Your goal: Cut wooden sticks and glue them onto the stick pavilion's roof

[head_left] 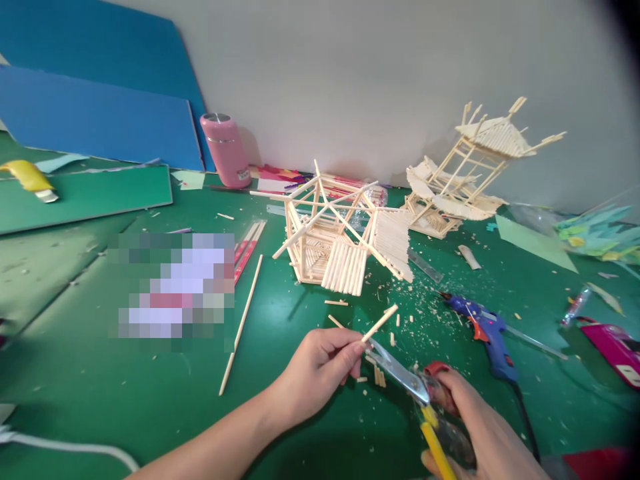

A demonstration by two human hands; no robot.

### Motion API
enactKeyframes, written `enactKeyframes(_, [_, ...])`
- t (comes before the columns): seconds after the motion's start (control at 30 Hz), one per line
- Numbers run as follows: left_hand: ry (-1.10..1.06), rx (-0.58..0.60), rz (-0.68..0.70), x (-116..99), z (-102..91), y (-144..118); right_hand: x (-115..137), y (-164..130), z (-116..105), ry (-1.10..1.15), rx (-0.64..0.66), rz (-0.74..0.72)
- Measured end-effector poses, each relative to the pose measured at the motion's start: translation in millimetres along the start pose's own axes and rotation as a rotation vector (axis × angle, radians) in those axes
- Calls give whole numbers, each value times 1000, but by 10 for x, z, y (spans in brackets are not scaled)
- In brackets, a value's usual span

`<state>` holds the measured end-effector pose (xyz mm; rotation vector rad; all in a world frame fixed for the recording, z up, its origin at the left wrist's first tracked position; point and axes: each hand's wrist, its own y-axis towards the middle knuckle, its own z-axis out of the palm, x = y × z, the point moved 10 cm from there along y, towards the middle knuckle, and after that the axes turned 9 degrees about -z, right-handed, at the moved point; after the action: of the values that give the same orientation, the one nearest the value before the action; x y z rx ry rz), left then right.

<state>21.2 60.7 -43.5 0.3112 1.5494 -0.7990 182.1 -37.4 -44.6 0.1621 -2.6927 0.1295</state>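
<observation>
My left hand (pixel 320 370) pinches a short wooden stick (pixel 380 323) by its lower end, the stick pointing up to the right. My right hand (pixel 480 433) grips cutting pliers (pixel 405 377) with red and yellow handles, whose metal jaws meet the stick right at my left fingertips. Behind them on the green mat (pixel 150 400) stands a small pavilion of wooden sticks (pixel 340 233) with a partly covered roof. Short cut stick pieces (pixel 377 373) and chips lie under my hands.
A second stick model (pixel 470 173) leans at the back right. A blue glue gun (pixel 483 330) lies right of the hands, a long stick (pixel 243 323) to the left. A pink flask (pixel 225 150), blue boards (pixel 95 113) and a pink case (pixel 613 347) edge the mat.
</observation>
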Motion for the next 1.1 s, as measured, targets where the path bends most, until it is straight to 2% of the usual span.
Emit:
enactKeyframes(0.17, [95, 14, 88, -71, 26, -29, 94, 95, -91, 49, -62, 17])
enactKeyframes(0.63, [207, -12, 205, -182, 22, -70, 153, 105, 45, -52, 31, -85])
enactKeyframes(0.87, [199, 7, 248, -241, 8, -86, 92, 113, 178, 117, 115, 7])
enactKeyframes(1.03, [225, 22, 259, -242, 15, -87, -37, 39, 262, 156, 81, 82])
enactKeyframes(1.1, [241, 32, 272, -253, 32, -92, -100, 8, 255, 160, 10, 118])
